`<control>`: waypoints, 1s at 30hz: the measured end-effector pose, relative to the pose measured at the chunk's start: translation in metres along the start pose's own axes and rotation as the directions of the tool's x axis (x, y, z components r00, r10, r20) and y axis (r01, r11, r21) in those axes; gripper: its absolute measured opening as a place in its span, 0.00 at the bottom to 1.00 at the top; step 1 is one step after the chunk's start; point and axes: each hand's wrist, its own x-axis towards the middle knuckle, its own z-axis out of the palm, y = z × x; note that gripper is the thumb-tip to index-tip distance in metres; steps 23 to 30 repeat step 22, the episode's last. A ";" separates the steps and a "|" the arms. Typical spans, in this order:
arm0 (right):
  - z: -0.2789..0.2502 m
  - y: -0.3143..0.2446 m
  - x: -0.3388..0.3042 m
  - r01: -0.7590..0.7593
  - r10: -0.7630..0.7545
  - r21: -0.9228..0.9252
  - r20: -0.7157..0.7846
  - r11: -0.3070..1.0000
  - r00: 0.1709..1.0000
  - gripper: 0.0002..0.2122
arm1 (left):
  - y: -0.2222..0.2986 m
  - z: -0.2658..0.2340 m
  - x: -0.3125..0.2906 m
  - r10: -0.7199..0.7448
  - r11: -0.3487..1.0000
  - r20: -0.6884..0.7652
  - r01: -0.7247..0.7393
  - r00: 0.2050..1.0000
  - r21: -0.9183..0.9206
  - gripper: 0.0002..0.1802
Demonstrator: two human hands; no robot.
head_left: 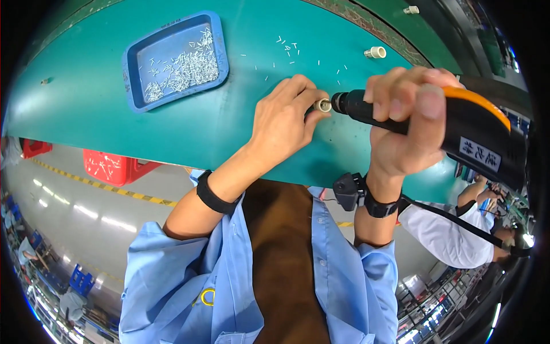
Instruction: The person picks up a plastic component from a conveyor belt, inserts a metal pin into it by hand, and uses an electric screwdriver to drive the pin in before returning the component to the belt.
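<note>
Between the thumb and fingers of my left hand (285, 117) is a small cream cylindrical part (323, 105), its open end turned to the right. My right hand (404, 117) is wrapped around a black and orange power screwdriver (484, 135), which lies nearly level and points left. The screwdriver's tip meets or nearly meets the open end of the part; whether it is inside I cannot tell. Loose small metal pins (287, 47) lie scattered on the green table (240, 129) beyond my hands.
A blue tray (132, 80) heaped with small metal pins stands at the left. Another cream cylindrical part (375, 53) lies at the far right, and a smaller piece (44, 81) at the far left. A red stool (109, 166) is below the table edge. Another person (452, 232) works at the right.
</note>
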 end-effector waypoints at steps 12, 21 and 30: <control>-0.042 0.002 -0.032 0.013 -0.013 0.206 -0.002 0.978 1.000 0.19 | 0.002 0.003 -0.005 0.010 0.996 0.036 -0.013 0.999 0.083 0.15; -0.052 -0.031 -0.021 0.106 -0.157 0.426 0.086 0.899 0.984 0.23 | 0.019 -0.018 -0.009 0.098 0.992 0.015 -0.099 0.995 0.084 0.26; -0.055 -0.029 -0.021 0.099 -0.175 0.451 0.131 0.887 0.976 0.25 | 0.020 -0.018 -0.009 0.151 0.981 0.046 -0.156 0.987 0.118 0.28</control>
